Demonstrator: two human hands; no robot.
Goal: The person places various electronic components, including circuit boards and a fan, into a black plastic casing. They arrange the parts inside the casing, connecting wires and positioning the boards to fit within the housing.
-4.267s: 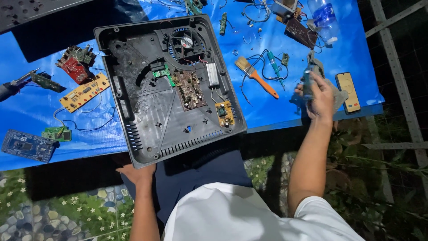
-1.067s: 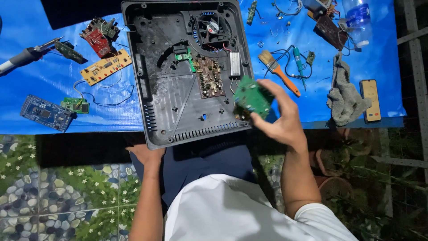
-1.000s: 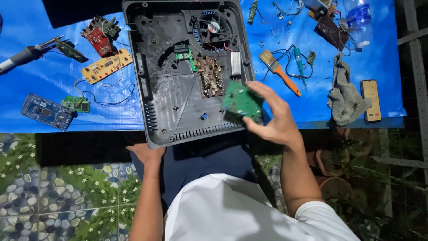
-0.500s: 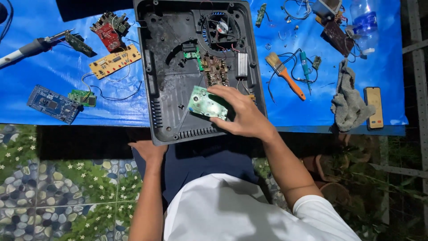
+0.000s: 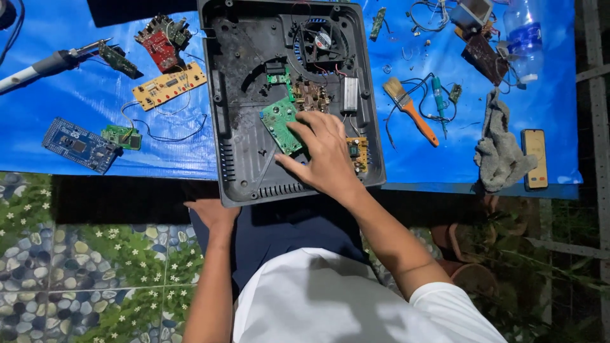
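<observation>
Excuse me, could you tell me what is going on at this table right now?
A person is working on an opened dark plastic appliance casing on a blue sheet. Their right hand presses a green circuit board down inside the casing, beside the fan. The left hand supports the casing's near edge from below. Other circuit boards, a soldering iron, a brush and a grey rag lie around it.

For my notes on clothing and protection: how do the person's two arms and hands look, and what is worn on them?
Both hands, the left hand and the right hand, are bare: no gloves, rings or watch can be seen. Both forearms are uncovered too. A short white sleeve ends above the right elbow and belongs to a white shirt. The left sleeve is not clearly visible.
</observation>
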